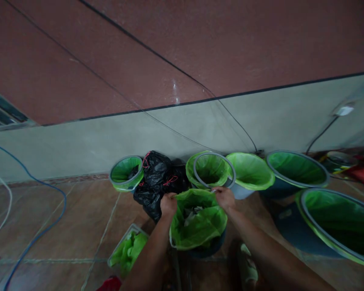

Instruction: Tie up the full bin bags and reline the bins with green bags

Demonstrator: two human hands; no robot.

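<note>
Between my hands a green bin liner point(197, 238) hangs spread open in a dark blue bin point(216, 247), with crumpled pale scraps inside. My left hand point(169, 205) is closed on the liner's left far edge. Closed on the right far edge of the same liner is my right hand point(225, 198). Just beyond it a grey ring point(234, 174) lies over another green-lined bin point(190, 166); whether the right hand touches the ring I cannot tell. Black tied rubbish bags point(157, 171) with red strings lie beside my left hand.
Along the wall stand a small lined bin point(124, 186), a white lined bin point(241, 193) and a dark lined bin point(269, 190). A large lined bin point(306, 238) is at right. A tray point(118, 246) holds green liners point(133, 248). A blue hose point(62, 212) crosses the tiled floor.
</note>
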